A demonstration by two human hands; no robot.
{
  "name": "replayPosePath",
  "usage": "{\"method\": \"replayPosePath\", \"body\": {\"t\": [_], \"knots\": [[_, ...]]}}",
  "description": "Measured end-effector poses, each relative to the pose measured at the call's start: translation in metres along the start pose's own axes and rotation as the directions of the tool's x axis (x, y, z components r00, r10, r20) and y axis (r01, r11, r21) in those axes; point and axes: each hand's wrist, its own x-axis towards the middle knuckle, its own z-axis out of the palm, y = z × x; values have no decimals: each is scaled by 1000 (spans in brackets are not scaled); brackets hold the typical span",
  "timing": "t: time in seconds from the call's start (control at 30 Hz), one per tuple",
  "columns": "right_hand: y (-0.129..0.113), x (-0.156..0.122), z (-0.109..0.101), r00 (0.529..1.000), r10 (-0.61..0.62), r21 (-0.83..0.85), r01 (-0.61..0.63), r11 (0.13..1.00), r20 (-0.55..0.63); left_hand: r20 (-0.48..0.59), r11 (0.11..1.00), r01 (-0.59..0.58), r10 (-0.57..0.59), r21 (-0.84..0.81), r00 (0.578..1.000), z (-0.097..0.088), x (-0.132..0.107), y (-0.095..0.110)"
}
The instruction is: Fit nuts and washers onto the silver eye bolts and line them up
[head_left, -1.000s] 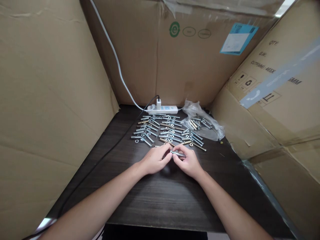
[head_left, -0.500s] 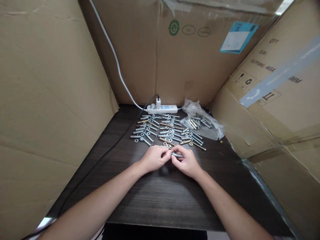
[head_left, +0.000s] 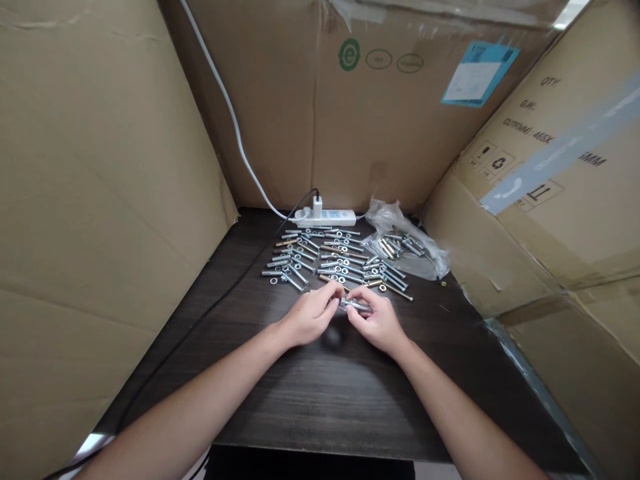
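Note:
My left hand point(head_left: 310, 315) and my right hand point(head_left: 379, 321) meet over the dark table point(head_left: 310, 393), both pinched on one silver bolt point(head_left: 356, 306) held level between them. The right fingers wrap the bolt's shank; the left fingertips close on its left end, and whatever small part sits there is hidden. Just beyond my hands lie several silver and brass-coloured bolts with washers point(head_left: 333, 261), spread in rough rows.
A clear plastic bag point(head_left: 406, 243) with more bolts lies at the back right. A white power strip point(head_left: 325, 217) with a plug and white cable sits against the back cardboard box point(head_left: 380, 113). Cardboard walls stand left and right. A black cable point(head_left: 200, 320) runs along the left.
My hands and the bolt have shifted slightly away from me, towards the rows of bolts. Both grips stay the same.

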Motion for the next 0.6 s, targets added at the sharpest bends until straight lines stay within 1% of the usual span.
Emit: {"method": "replayPosePath", "body": {"t": [0.13,0.23,0.33,0.43,0.6], "knots": [[0,-1,-1,1000,-4,5,3,1000,15,28,1000,-30,30,-7,999,0,1,-3],[-1,-1,-2,1000,-10,7,10,1000,15,45,999,-46,45,27,998,1,3,-7],[-1,0,-2,1000,-13,17,13,1000,8,26,999,-20,19,34,999,1,3,-7],[-1,0,-1,1000,-15,20,14,1000,5,5,1000,-17,17,-21,1000,0,2,-4],[1,0,-1,1000,-5,16,5,1000,8,57,1000,3,-1,-30,998,0,-1,-1]]}}
